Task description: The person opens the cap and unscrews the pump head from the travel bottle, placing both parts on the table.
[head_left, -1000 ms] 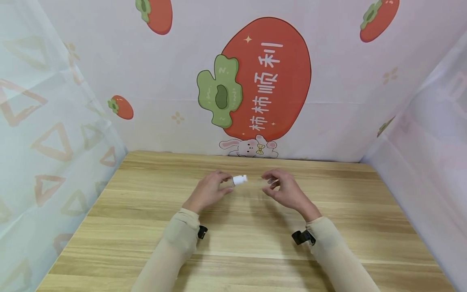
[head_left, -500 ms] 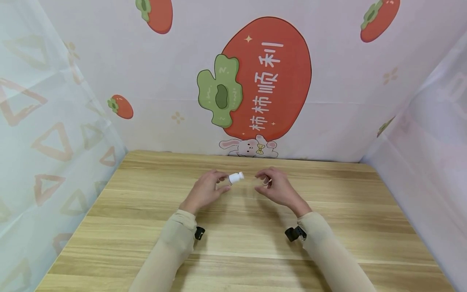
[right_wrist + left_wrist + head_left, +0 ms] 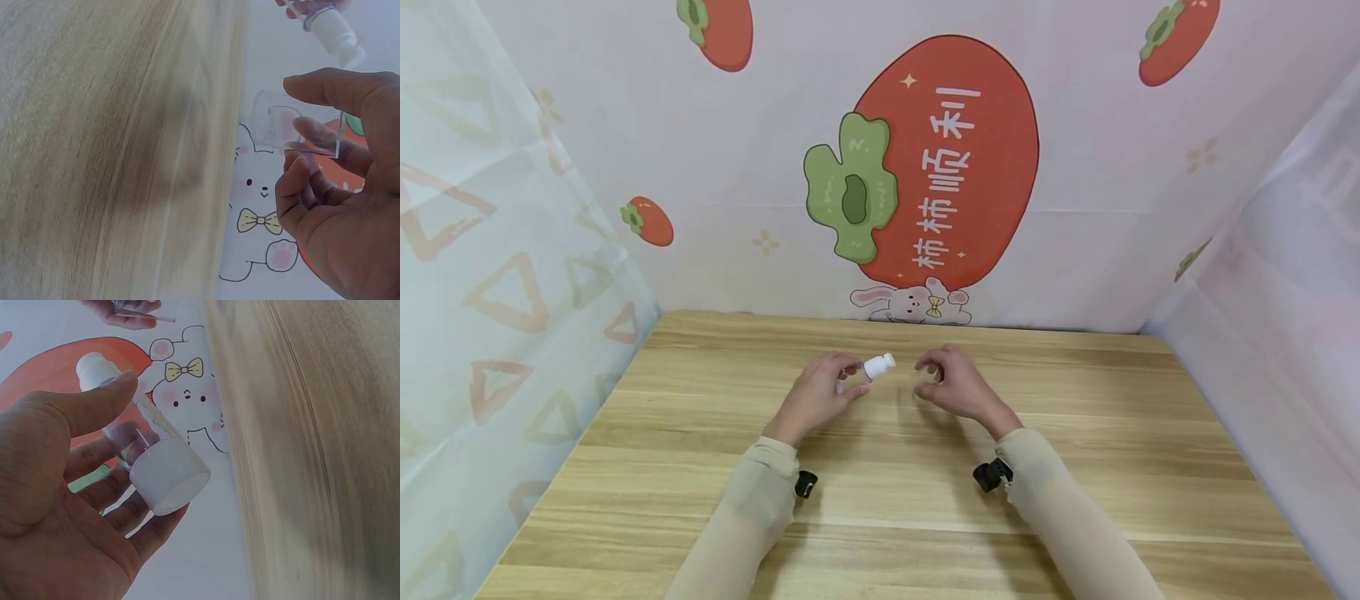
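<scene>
Head view first: how do the arms lie?

Both reach forward over the wooden surface [image 3: 880, 542], in pale sleeves [image 3: 741, 508], and slant inward, so the left hand [image 3: 818, 396] and the right hand [image 3: 958, 385] face each other with a gap between them. Each is raised, its shadow falling on the wood below.

Is either hand free?

Neither. The left one grasps a small bottle [image 3: 878, 367] with a white top. Its thumb lies along the near side, and the fingers curve round the far side.

How does the bottle sit in that grip?

Tilted, off the surface. From the left wrist, the white top is beside the thumb, a thin tube [image 3: 156, 417] runs down through the clear middle, and the whitish base [image 3: 172, 478] sticks out past the fingers. Seen from the head, the top points across toward the other hand.

And the right?

It holds a clear cap [image 3: 267, 122] between thumb and fingers; the right wrist view shows the thumb on one side and bent fingers on the other, some visible through the plastic. From the head that piece is almost too transparent to make out.

Are cap and bottle touching?

No, they are apart, the cap to the right of the bottle. Behind them stands a white backdrop [image 3: 722, 167] printed with red persimmons and a rabbit.
</scene>
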`<state>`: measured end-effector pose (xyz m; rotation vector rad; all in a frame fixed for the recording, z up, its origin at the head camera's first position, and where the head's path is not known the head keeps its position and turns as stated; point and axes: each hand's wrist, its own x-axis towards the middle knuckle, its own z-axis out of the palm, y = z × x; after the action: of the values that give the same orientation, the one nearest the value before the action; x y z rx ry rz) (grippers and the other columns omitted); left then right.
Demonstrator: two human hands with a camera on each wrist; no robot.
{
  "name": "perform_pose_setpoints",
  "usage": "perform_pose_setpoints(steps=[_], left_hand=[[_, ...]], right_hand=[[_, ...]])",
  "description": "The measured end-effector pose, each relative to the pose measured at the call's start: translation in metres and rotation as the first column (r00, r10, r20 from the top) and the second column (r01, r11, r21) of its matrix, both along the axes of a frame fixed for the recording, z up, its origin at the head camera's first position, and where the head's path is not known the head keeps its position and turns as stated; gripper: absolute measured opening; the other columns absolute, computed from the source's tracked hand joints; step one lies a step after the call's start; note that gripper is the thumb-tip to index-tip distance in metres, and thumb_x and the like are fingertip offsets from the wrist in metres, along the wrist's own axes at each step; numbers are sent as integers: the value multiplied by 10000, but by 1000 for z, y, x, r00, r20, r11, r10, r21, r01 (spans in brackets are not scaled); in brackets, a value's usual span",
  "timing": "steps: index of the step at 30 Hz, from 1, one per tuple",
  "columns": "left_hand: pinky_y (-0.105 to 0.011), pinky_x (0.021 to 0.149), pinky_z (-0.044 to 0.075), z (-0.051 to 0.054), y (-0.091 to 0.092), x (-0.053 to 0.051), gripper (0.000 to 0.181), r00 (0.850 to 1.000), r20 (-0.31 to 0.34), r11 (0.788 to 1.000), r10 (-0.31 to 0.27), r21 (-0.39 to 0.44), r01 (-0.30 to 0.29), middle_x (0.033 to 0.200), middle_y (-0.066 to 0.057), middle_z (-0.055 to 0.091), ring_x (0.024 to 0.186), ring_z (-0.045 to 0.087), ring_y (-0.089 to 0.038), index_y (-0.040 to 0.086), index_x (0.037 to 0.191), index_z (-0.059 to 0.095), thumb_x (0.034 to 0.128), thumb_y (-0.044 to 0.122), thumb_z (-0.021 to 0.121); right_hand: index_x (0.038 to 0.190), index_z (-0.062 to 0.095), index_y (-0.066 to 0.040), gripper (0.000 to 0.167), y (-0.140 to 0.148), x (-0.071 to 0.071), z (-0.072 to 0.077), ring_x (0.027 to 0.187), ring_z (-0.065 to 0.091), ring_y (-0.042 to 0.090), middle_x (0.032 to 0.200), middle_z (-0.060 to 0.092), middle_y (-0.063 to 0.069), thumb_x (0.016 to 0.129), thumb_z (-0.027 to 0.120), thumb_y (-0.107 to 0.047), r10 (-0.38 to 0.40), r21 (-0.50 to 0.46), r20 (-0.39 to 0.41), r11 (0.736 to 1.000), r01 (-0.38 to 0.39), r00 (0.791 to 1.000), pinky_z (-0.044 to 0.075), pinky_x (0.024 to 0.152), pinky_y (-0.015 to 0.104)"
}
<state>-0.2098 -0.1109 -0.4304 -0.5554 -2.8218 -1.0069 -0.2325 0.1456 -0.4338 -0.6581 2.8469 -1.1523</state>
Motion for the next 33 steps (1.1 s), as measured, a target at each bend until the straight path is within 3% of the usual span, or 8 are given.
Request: perform_pose_setpoints(steps=[16,33], left_hand=[[-451,860,536,0,-7,2,381,1000,-1,999,26,48,-26,1136,-114,702,987,649,-260,47,1214,710,880,197,815],[-456,857,548,-4,-10,3,389,1000,-1,999,27,45,-27,1130,-137,689,998,655,-274,31,1209,710,877,202,817]], right_hand=[[1036,725,-17,272,-12,-9,-10,829,529,197,914,580,65,800,821,-112,-11,69,36,998,8,999,488,705,327],[1006,721,-59,254,-21,-13,-13,880,535,207,934,586,57,799,855,-120,-28,131,83,991,16,996,489,732,336]])
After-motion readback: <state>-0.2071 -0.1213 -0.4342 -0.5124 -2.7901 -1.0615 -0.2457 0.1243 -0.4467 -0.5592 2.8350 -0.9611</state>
